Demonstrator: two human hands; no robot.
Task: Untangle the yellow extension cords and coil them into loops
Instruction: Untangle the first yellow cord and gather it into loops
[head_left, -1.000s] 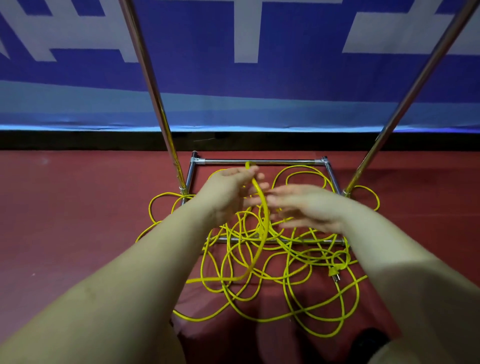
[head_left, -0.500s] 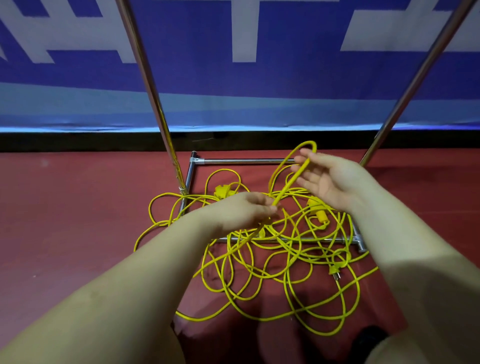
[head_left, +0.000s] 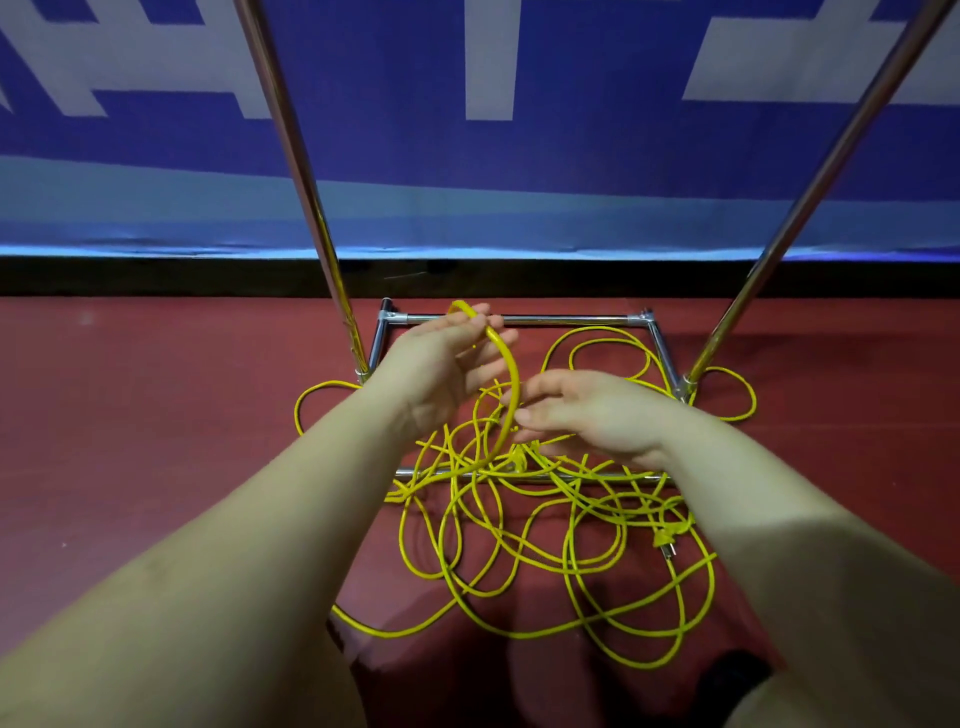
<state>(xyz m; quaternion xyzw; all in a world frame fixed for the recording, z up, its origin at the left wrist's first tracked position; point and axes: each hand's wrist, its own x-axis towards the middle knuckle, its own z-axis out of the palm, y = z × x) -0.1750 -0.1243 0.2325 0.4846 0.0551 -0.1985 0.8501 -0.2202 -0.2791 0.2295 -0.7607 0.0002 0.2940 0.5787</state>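
**Technician:** Red flooring (head_left: 156, 441) ran back to a blue-and-white banner wall (head_left: 571, 156), and a chrome tube rack frame (head_left: 511, 318) stood on it. Where did the tangled yellow extension cords (head_left: 519, 545) lie?

**Instructor:** They lay spread loose on the floor, across the frame's front bar and partly inside its base rectangle. One yellow plug end with metal prongs (head_left: 667, 543) lay near the right edge of the heap.

**Technician:** What did each hand hold?

**Instructor:** The left hand (head_left: 441, 364) was raised above the heap, palm up, with a lifted strand of cord (head_left: 511, 384) crossing its fingertips. The fingers were nearly straight, so the strand appeared draped over them, not clamped. The right hand (head_left: 587, 415) hovered just beside the strand's falling run, fingers extended and relaxed, with the fingertips at the cord. Whether they touched it could not be told.

**Technician:** What did the step require?

**Instructor:** By my judgement, this was the start of forming a loop; no finished coil was visible. Recommended procedure:

1. Curl the left fingers round the strand so it cannot slide off.
2. Let the right hand feed slack through lightly, not pull.
3. Stop at any snag and free the crossing by hand.

**Technician:** Risks?

**Instructor:** Strands passed over and probably under the front bar; hard pulling would likely tighten knots or catch the plug on the frame.
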